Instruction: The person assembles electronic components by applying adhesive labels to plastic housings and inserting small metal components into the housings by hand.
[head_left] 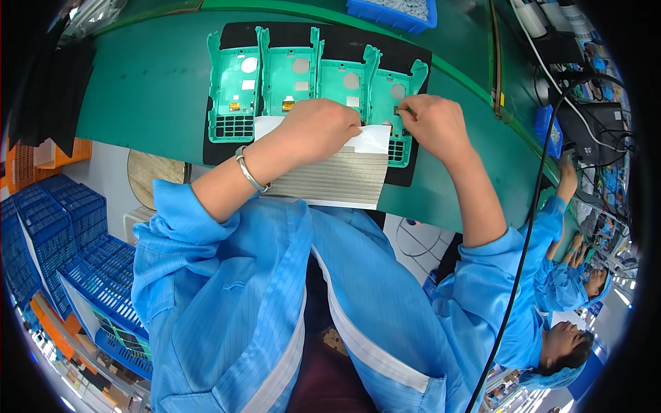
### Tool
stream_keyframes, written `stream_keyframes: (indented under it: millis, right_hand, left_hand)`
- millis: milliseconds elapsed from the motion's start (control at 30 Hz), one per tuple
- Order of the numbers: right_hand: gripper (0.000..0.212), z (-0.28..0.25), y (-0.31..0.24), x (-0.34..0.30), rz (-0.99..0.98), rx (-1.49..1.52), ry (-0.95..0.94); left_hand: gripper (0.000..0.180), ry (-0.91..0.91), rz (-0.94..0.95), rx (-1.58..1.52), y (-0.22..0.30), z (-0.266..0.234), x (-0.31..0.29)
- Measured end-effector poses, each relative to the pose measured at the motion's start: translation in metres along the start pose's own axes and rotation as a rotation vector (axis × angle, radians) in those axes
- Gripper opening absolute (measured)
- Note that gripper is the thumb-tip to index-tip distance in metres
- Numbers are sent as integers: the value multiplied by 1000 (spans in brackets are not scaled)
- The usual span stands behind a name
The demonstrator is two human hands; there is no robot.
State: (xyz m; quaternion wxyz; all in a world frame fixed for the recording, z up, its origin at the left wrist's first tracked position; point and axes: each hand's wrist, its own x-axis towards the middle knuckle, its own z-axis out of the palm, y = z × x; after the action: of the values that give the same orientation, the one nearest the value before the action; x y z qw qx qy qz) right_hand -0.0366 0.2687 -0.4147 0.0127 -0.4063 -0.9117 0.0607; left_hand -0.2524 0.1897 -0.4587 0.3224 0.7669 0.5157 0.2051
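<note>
Along the near edge of the green table (141,103), a striped sheet (327,177) lies below the left hand (313,131), whose fingers curl at its white upper part; whether they grip it, I cannot tell. Beyond, the right hand (434,120) bunches its fingertips over the rightmost green housing (381,109), any held piece indistinct, with three more housings (279,82) alongside on a black mat (241,34) and a blue bin (394,18) farthest off.

Yellow labels (235,107) are sitting inside two green cases (231,65), any print on them is looking too small to read, and no other text is showing clearly.
</note>
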Motion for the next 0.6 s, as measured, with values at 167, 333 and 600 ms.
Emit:
stream_keyframes:
  millis: [167, 333, 600]
  right_hand:
    - [9, -1, -5, 6, -74, -62, -11]
    - [9, 3, 1, 7, -122, -71, 17]
    - [8, -3, -4, -1, -56, -9, 144]
  left_hand:
    - [20, 33, 6, -11, -4, 0, -5]
    - [22, 2, -18, -10, 0, -2, 0]
    - [22, 15, -15, -27, -1, 0, 0]
